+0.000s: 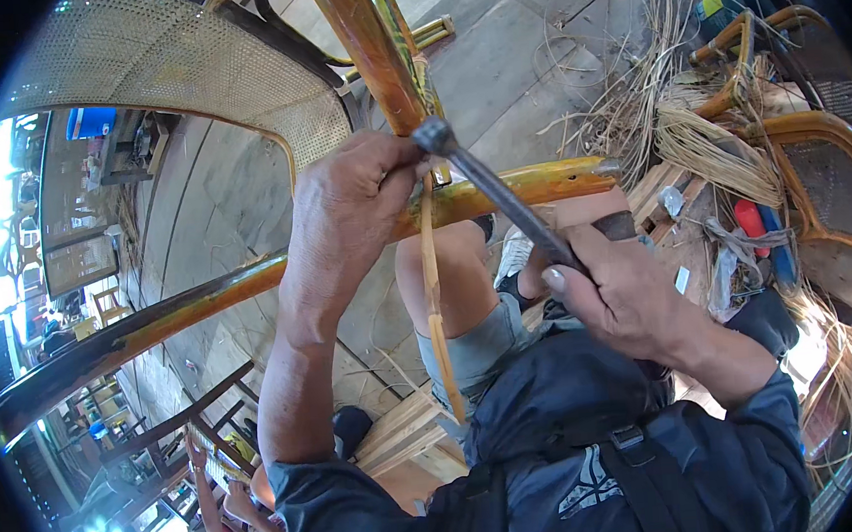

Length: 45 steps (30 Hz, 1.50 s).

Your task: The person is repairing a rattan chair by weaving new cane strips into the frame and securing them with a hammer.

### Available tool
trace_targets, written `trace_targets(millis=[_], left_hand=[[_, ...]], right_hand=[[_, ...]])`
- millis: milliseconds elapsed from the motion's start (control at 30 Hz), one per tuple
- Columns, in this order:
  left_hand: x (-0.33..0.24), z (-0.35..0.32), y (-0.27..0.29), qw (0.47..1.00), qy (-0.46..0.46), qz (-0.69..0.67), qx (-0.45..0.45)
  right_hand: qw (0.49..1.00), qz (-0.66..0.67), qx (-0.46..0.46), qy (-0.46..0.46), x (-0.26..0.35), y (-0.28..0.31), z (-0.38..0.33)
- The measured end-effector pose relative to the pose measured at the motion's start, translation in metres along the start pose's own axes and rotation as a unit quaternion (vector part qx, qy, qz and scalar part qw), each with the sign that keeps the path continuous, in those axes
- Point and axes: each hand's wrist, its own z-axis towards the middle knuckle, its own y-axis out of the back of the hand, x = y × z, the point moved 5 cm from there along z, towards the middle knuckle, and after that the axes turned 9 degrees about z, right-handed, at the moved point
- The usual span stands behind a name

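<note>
Found right grip (625, 287), right of centre in the frame, clamped on hammer (505, 197), head raised beside the left fingertips. Saw left grip (346, 188) at upper centre, fingers together; could not tell anything pinched inside. Located upright pole (367, 53) at top centre, apparently already set against crosspiece (558, 180). Noted pale strip (432, 285) dangling toward lower centre. Judged fastening incomplete, loose end not yet secured.

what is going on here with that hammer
The person's right hand holds a hammer by its handle, the head beside the left hand. The left hand is up where two glossy poles appear to meet; what it pinches is hard to see. A tan strip hangs below.
</note>
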Motion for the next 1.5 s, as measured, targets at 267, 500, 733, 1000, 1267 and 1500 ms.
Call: trace_targets(millis=[267,500,733,1000,1267,1500], left_hand=[[-0.002,-0.001,0.000,0.999,0.025,0.008,0.022],[0.000,-0.002,0.005,0.999,0.017,-0.007,0.032],[-0.003,-0.035,0.026,0.987,-0.021,0.156,0.037],[0.002,-0.034,0.004,0.969,0.008,0.214,0.121],[-0.001,-0.029,-0.002,0.976,-0.051,0.193,0.082],[0.000,-0.027,-0.003,0.979,-0.042,0.159,0.119]], right_hand=[[1.000,-0.012,0.020,-0.014,-0.003,-0.003,-0.003],[0.995,0.082,-0.057,0.017,-0.004,0.008,-0.008],[0.999,0.042,-0.028,-0.007,-0.003,0.011,-0.009],[0.991,0.040,-0.083,0.100,0.030,0.016,-0.010],[0.999,0.047,-0.012,-0.011,-0.004,-0.002,-0.005],[0.990,0.057,-0.079,0.098,0.021,0.008,-0.009]])
